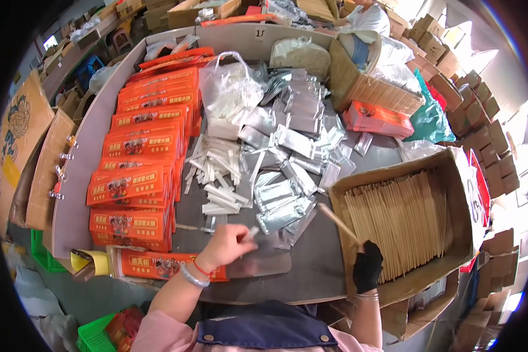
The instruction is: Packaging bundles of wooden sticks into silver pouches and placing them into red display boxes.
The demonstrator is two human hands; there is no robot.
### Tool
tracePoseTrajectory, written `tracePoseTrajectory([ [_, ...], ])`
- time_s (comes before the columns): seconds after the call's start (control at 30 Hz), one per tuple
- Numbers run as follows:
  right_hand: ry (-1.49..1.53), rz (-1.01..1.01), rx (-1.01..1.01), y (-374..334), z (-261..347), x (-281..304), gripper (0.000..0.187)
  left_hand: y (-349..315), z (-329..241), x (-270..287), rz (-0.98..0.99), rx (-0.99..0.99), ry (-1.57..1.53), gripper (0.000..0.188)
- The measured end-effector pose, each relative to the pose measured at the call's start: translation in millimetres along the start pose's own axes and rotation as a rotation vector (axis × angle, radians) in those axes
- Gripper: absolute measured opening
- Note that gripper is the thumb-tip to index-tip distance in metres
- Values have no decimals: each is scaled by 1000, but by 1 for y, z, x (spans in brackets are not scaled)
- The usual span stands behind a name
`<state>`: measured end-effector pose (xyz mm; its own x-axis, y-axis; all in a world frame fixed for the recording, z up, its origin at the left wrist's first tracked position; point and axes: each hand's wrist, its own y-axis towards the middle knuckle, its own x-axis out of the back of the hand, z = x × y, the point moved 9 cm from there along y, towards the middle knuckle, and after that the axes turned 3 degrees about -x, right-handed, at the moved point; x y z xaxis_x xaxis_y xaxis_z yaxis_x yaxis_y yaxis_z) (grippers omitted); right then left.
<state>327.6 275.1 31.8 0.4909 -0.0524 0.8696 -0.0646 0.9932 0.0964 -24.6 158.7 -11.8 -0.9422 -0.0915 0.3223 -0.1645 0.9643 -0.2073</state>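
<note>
My left hand (224, 245), bare, with a bracelet and red string at the wrist, pinches a small whitish packet (250, 233). Below it lies a printed red sleeve (158, 265) with a clear plastic end (264, 267). My right hand (368, 268), in a black glove, is closed around the lower end of wooden chopsticks (338, 223), which slant up to the left. Beside that hand stands a cardboard box (405, 171) full of chopsticks (402, 226). Ahead of my left hand are slim white packets (222, 196) and silver-wrapped packets (278, 202), both loosely heaped.
Overlapping red sleeves (138, 149) run along the table's left side. A clear bag (232, 94) of white packets sits at centre back. Far right are a carton (369, 79), red packs (378, 119) and a teal bag (431, 111). A raised grey wall (229, 36) rims the table.
</note>
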Motion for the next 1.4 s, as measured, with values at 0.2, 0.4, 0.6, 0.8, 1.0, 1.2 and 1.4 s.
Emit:
tracePoseTrajectory([
  [0.2, 225, 363, 533, -31, 97, -68, 23, -64, -2, -31, -78, -308, 670, 35],
  [0.4, -90, 590, 727, -65, 105, -101, 23, -100, 6, 21, -288, -261, 647, 70],
  [0.6, 394, 532, 869, -99, 157, -137, 22, -87, 6, -25, -182, -319, 714, 73],
  [0.8, 130, 423, 532, -64, 85, -141, 22, -81, 12, -25, -169, -310, 732, 75],
  [1.0, 860, 745, 490, -111, 168, -150, 58, -66, 1, -30, -107, -422, 833, 59],
  [1.2, -216, 605, 772, -87, 160, -123, 63, -63, -37, -15, 303, -428, 951, 27],
  [1.4, 59, 317, 560, -52, 132, -79, 63, -66, -83, 149, -582, -425, 1314, 31],
])
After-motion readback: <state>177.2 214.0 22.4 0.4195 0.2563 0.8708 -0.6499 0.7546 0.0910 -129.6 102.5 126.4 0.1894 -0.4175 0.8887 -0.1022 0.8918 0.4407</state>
